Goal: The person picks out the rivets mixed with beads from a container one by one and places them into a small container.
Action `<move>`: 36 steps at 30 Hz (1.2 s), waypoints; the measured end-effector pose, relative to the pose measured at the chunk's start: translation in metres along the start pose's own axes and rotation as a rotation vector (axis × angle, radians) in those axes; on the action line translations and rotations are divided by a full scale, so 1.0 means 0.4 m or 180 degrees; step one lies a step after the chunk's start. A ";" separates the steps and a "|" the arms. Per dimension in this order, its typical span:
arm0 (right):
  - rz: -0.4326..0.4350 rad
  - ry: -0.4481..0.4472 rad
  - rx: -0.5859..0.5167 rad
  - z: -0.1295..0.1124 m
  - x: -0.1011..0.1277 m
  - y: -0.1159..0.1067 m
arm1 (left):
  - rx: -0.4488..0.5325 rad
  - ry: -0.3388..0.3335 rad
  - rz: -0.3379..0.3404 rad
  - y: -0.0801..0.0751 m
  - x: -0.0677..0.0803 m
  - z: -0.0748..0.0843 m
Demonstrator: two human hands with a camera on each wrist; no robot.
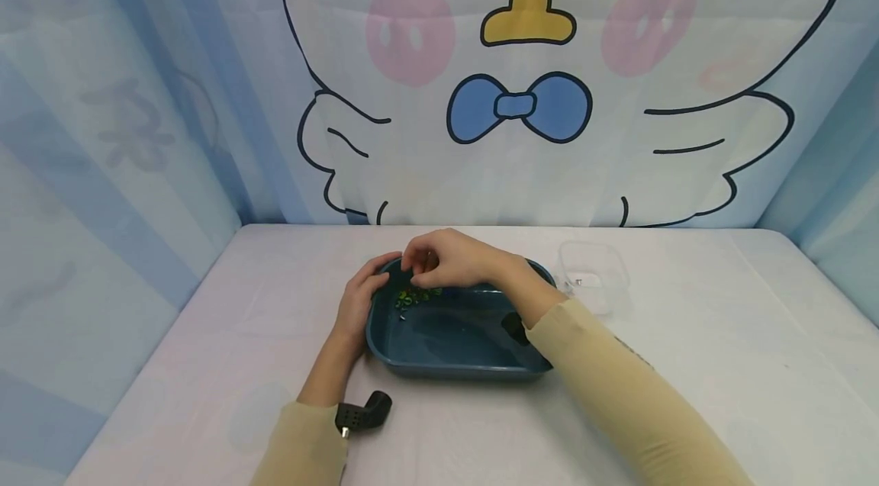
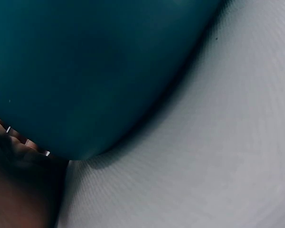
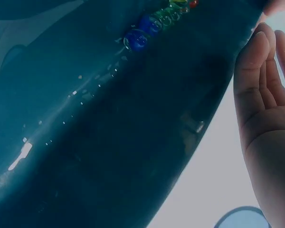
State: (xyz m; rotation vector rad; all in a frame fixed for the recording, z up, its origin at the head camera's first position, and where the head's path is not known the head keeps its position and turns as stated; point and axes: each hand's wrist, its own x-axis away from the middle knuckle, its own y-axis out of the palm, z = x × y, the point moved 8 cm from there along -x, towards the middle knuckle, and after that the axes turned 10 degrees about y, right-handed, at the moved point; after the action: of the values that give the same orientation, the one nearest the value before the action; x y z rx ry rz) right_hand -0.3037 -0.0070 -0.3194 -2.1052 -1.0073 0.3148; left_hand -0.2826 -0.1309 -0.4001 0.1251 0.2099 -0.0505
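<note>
A dark teal rectangular basin (image 1: 460, 373) sits on the table. My left hand (image 1: 357, 303) grips its left end at the rim; in the left wrist view some fingertips (image 2: 19, 142) lie by the outer wall. Small beads, mostly green and yellow (image 1: 412, 297), are gathered in the basin's far left part. The right wrist view shows round, glossy blue beads (image 3: 137, 40) beside green ones, with a bit of red. Over the far left rim, above the beads, hovers my right hand (image 1: 453, 257). Its fingers are bent, thumb and fingertips apart, and no held thing shows.
A clear plastic box (image 1: 594, 272) with something small and shiny inside stands right of the basin, behind my right forearm. A white cloth covers the table (image 1: 721, 364). A printed curtain (image 1: 522, 173) hangs along its back edge.
</note>
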 end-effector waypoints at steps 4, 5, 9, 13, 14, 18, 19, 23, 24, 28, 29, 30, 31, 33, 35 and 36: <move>-0.0050 0.0004 0.0061 0.000 -0.003 0.007 | 0.0004 0.0024 0.0013 -0.002 0.001 0.003; -0.0062 -0.0004 0.0076 0.001 -0.004 0.008 | -0.0007 0.0028 0.0020 -0.003 0.001 0.004; -0.0090 -0.0002 0.0137 0.004 -0.007 0.014 | -0.0017 0.0024 0.0017 -0.004 0.002 0.004; -0.0175 0.0051 0.0165 0.012 -0.008 0.023 | -0.0051 -0.0006 -0.0016 -0.003 0.002 0.000; -0.0205 0.0067 0.0164 0.014 -0.008 0.026 | -0.0052 -0.0010 -0.0022 -0.003 0.002 -0.001; -0.0304 0.0131 0.0169 0.022 -0.010 0.037 | -0.0013 -0.0020 -0.0034 -0.002 0.001 -0.003; -0.0323 0.0143 0.0174 0.023 -0.011 0.039 | -0.0003 -0.0013 -0.0032 -0.002 0.001 -0.002; -0.0407 0.0178 0.0204 0.029 -0.015 0.048 | -0.0040 0.0000 -0.0020 -0.004 0.001 -0.001; -0.0429 0.0187 0.0216 0.030 -0.017 0.050 | -0.0039 0.0001 -0.0020 -0.004 0.001 -0.001; -0.0508 0.0228 0.0297 0.038 -0.021 0.057 | -0.0039 -0.0008 -0.0043 -0.003 0.001 -0.002; -0.0517 0.0243 0.0319 0.040 -0.021 0.059 | -0.0032 -0.0009 -0.0046 -0.002 0.000 -0.003; -0.0524 0.0251 0.0342 0.042 -0.022 0.060 | -0.0028 -0.0010 -0.0046 -0.002 0.000 -0.003; -0.0534 0.0254 0.0358 0.043 -0.022 0.061 | -0.0027 -0.0008 -0.0048 -0.001 -0.001 -0.003; -0.0545 0.0273 0.0384 0.043 -0.022 0.063 | -0.0022 -0.0003 -0.0042 -0.001 -0.002 -0.003; -0.0554 0.0281 0.0410 0.043 -0.020 0.066 | -0.0036 -0.0001 -0.0039 0.000 -0.001 -0.003; -0.0560 0.0286 0.0414 0.043 -0.020 0.067 | -0.0047 0.0000 -0.0038 0.000 -0.001 -0.003</move>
State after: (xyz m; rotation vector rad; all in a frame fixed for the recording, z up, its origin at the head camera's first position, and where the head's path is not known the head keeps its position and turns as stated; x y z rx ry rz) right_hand -0.3026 -0.0142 -0.3515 -1.8830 -1.0806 0.1909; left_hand -0.2834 -0.1305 -0.4013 0.1092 0.2109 -0.0608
